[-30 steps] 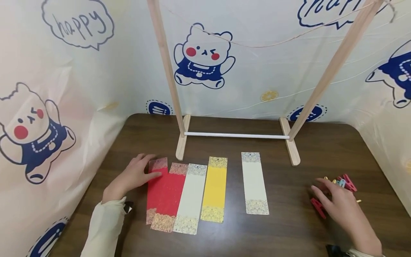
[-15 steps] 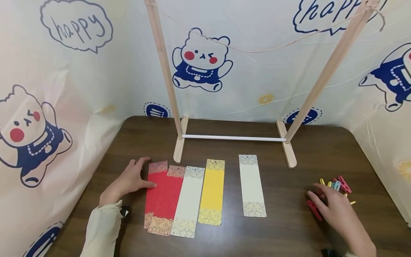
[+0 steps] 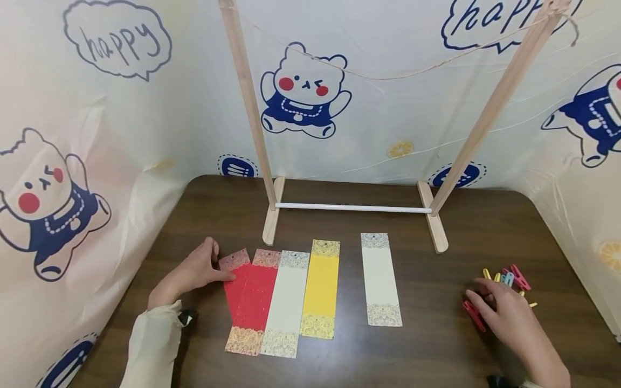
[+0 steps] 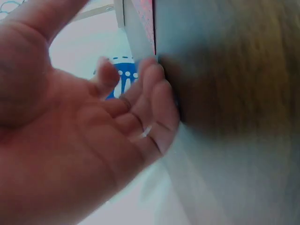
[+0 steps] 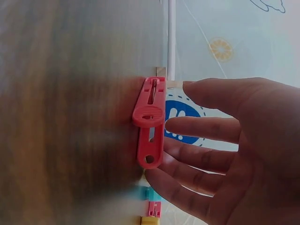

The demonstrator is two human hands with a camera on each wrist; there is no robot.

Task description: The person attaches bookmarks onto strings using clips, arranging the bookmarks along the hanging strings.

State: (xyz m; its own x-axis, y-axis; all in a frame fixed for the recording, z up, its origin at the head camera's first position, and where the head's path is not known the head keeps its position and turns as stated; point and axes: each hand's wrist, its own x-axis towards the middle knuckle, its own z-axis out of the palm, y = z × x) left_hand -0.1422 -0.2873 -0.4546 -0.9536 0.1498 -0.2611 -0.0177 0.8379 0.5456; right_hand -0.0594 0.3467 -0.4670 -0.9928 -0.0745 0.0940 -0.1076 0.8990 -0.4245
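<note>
Leftmost red bookmark (image 3: 237, 288) has swung, top leftward, foot beneath the second red bookmark (image 3: 259, 296). My left grip (image 3: 191, 269): half-curled, thumb on it, no pinch visible. Right grip (image 3: 516, 318): spread, holding nothing, beside red clothespin (image 3: 474, 316). Overlap could drag both askew; counter (image 3: 174, 234) gives room leftward.

Says "happy" in a cloud (image 3: 118, 40) on the sheet (image 3: 204, 108), up past the worktop's (image 3: 349, 191) back left corner. Says "happ" in another cloud (image 3: 490, 26), up past the back right corner, cut off on top and partly behind the post (image 3: 497, 108). Has white marks on blue ovals (image 3: 237, 166) by the back edge, too hard to read.
</note>
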